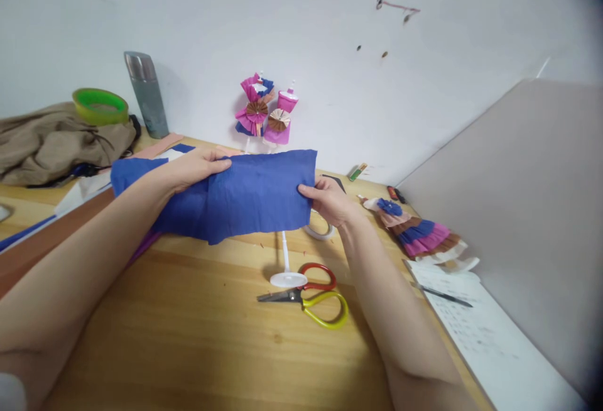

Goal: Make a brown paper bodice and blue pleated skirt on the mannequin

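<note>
A wide strip of blue crepe paper (264, 191) is stretched between my two hands above the table. My left hand (195, 169) pinches its upper edge near the middle, thumb in front. At the right end, my right hand (332, 200) grips the strip between thumb and fingers. More of the blue paper hangs to the left behind my left forearm. Below it stands a white stand with a round base (288, 279), its upper part hidden by the paper. Scissors (301, 296) with one red and one yellow handle lie by the base, blades pointing left.
Two small dress forms (257, 109) in pleated paper stand by the wall. A paper-dressed figure (419, 229) lies at right, near a notebook (499, 335) with a pen (445, 296). A flask (147, 93), green tape roll (100, 106), brown cloth (56, 141) and paper strips (51, 229) occupy the left.
</note>
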Demonstrator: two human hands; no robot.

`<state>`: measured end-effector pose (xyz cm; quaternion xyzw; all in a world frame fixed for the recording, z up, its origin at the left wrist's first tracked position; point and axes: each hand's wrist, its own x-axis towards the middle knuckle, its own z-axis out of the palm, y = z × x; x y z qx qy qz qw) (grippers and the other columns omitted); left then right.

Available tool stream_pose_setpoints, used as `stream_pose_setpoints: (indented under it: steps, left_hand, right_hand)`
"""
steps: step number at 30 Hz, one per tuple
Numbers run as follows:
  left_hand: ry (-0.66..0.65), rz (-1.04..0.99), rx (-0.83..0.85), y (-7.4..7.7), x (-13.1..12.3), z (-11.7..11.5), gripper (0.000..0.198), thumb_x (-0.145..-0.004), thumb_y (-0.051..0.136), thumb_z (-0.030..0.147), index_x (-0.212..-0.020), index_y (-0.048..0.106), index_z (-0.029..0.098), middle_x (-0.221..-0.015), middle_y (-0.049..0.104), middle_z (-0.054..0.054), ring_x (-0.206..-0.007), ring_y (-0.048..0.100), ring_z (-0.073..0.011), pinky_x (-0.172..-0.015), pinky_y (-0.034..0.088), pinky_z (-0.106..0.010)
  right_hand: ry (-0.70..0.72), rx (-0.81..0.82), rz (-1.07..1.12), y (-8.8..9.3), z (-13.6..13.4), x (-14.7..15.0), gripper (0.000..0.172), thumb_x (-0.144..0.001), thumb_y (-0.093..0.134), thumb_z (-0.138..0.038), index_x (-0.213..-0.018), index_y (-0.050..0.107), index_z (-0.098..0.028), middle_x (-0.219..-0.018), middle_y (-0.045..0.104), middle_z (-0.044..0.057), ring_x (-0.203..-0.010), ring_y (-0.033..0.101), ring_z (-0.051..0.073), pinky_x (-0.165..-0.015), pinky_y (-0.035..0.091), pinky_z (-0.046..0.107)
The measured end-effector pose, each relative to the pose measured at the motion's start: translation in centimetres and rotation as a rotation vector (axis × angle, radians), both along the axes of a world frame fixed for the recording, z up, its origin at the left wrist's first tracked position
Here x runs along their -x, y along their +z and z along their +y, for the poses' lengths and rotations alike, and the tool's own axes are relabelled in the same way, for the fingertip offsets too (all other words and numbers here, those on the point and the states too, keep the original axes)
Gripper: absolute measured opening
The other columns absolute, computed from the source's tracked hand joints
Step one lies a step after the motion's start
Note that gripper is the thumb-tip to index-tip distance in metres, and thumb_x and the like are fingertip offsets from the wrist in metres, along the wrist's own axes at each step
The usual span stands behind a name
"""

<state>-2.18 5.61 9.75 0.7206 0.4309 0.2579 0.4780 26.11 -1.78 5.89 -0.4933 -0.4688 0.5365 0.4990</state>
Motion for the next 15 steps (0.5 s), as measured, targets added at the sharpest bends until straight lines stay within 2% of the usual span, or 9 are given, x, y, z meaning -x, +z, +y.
stream_pose_setpoints:
  steps: [3, 10, 15]
  left_hand:
    - [0.014, 0.098, -0.069, 0.1, 0.2, 0.3, 0.022, -0.080, 0.059, 0.035, -0.087, 0.070, 0.017, -0.071, 0.068, 0.000, -0.059, 0.058, -0.0125, -0.057, 0.047, -0.022]
    - [-0.066, 0.454, -0.278, 0.2, 1.0, 1.4, 0.027, -0.076, 0.057, 0.041, -0.067, 0.065, 0.016, -0.064, 0.062, -0.001, -0.062, 0.055, -0.0152, -0.058, 0.039, -0.024]
    - [-0.123, 0.511, -0.296, 0.5, 1.5, 1.8, 0.024, -0.074, 0.059, 0.038, -0.061, 0.060, 0.018, -0.060, 0.058, 0.000, -0.059, 0.053, -0.0144, -0.060, 0.038, -0.025]
  right_hand:
    - [-0.027, -0.017, -0.006, -0.1, 0.2, -0.1, 0.042, -0.043, 0.094, -0.043, -0.071, 0.074, -0.017, -0.070, 0.076, 0.002, -0.058, 0.065, 0.014, -0.060, 0.052, 0.027]
    - [-0.093, -0.057, -0.064, -0.2, 0.4, -0.3, 0.036, -0.052, 0.091, -0.043, -0.072, 0.072, -0.018, -0.062, 0.071, -0.001, -0.052, 0.058, 0.012, -0.053, 0.045, 0.025]
    - [-0.126, -0.079, -0.143, 0.1, 0.0, 0.0, 0.036, -0.056, 0.088, -0.047, -0.067, 0.068, -0.019, -0.055, 0.063, -0.003, -0.047, 0.050, 0.010, -0.047, 0.037, 0.024]
